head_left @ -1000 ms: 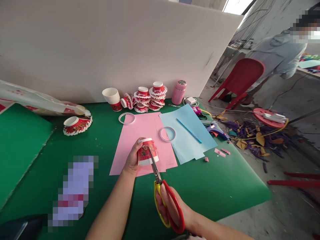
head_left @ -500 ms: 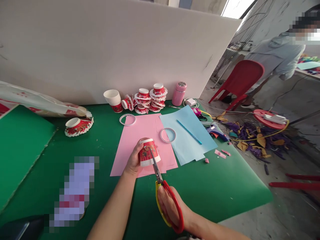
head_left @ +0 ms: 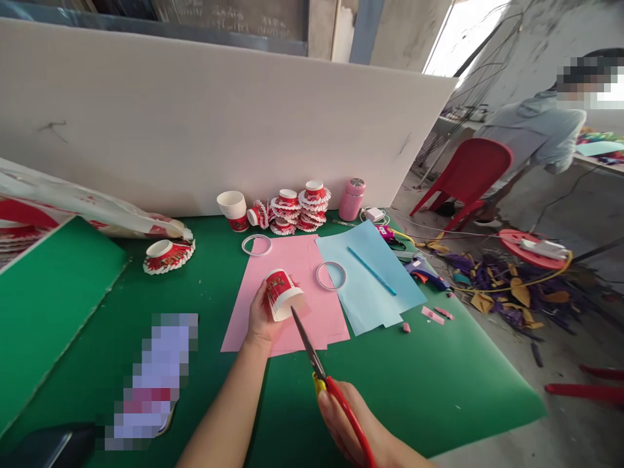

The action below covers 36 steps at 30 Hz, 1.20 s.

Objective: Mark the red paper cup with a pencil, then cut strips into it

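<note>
Your left hand (head_left: 260, 318) grips a red cup (head_left: 281, 294), fingers wrapped round it, tilted w/ rim toward you, over the pink sheet (head_left: 287, 292) mid-table. Your right hand (head_left: 351, 426) holds scissors (head_left: 326, 380) at the near edge, fingers through the red/yellow handles, blades closed, tips just at the cup rim. Green table (head_left: 414, 377) is bare near the right edge and front. Blue sheet (head_left: 370, 279) lies beside the pink; tape ring (head_left: 331, 275) straddles both. Cup print unreadable. At the back edge: plain cup stack (head_left: 233, 209), cut cups (head_left: 297, 209), pink flask (head_left: 351, 199).
</note>
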{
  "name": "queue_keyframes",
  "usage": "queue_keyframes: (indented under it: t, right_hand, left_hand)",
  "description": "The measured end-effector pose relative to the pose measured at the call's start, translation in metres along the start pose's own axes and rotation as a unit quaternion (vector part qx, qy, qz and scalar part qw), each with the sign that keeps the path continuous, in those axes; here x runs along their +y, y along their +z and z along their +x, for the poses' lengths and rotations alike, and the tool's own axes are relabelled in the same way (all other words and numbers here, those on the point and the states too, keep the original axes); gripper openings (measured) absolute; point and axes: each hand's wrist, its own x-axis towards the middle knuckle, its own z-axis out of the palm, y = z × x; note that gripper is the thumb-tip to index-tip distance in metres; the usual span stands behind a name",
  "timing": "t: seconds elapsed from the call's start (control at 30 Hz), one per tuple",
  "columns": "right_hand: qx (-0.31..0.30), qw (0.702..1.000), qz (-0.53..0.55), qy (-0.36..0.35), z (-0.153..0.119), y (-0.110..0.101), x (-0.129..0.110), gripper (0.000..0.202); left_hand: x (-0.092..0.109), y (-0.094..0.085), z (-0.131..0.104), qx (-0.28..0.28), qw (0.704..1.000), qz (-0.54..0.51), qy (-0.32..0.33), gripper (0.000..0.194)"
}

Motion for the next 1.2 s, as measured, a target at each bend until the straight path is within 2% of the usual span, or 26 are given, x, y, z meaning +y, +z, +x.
queue_keyframes:
  t: [0.33,0.43,0.53,0.6,0.73,0.9,1.03,1.2]
  right_hand:
    - [0.094,0.990,-0.082,-0.067,-0.005,-0.014,0.006,0.055]
    - [0.096,0.984,-0.087,-0.121,-0.007,-0.020,0.007,0.049]
    - [0.090,0.975,-0.097,-0.176,-0.010,-0.024,0.006,0.051]
    - [0.077,0.974,-0.104,-0.184,-0.012,-0.026,0.006,0.055]
    - [0.047,0.989,-0.062,-0.126,-0.017,-0.027,0.006,0.057]
    - [0.014,0.999,0.026,-0.033,-0.022,-0.027,-0.001,0.065]
    - [-0.038,0.994,0.084,0.054,-0.025,-0.027,-0.002,0.067]
    - [-0.061,0.981,0.123,0.135,-0.025,-0.025,0.000,0.073]
  left_hand:
    - [-0.001,-0.003,-0.003,-0.040,0.997,-0.009,-0.064,0.034]
    - [-0.002,-0.001,-0.004,-0.029,0.997,-0.005,-0.066,0.030]
    - [-0.003,0.001,-0.006,-0.023,0.997,-0.006,-0.071,0.028]
    - [-0.003,0.002,-0.007,-0.022,0.997,-0.011,-0.067,0.027]
    - [-0.003,0.000,-0.006,-0.011,0.999,-0.018,-0.046,0.027]
    - [-0.004,-0.003,-0.003,-0.030,0.999,0.007,-0.028,0.030]
    - [-0.006,-0.005,-0.004,-0.038,0.998,0.034,-0.033,0.029]
    - [-0.007,-0.005,-0.008,-0.046,0.996,0.066,-0.038,0.033]
